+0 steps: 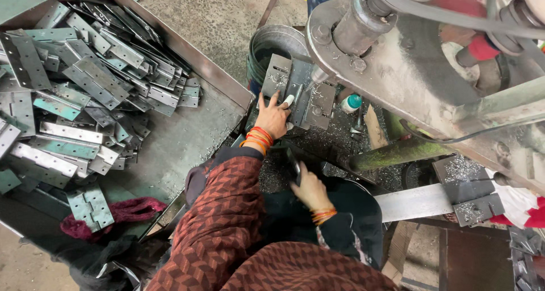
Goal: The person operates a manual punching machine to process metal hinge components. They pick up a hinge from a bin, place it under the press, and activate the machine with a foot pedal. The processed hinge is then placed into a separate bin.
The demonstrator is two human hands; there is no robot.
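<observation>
My left hand (273, 116) reaches forward and presses on a grey metal hinge plate (301, 92) that lies on the bed of a press machine (397, 69). Its fingers are spread over the plate's near edge, and orange and red bangles sit on the wrist. My right hand (309, 187) is lower, near my lap, with its fingers closed round a dark handle (293, 167). Metal shavings (340, 137) cover the machine bed around the plate.
A large metal tray (187, 137) on the left holds a heap of several grey hinges (85, 81). A dark red cloth (133, 210) lies at its near edge. A metal bucket (272, 44) stands behind the plate, and a small teal-capped bottle (351, 102) to its right.
</observation>
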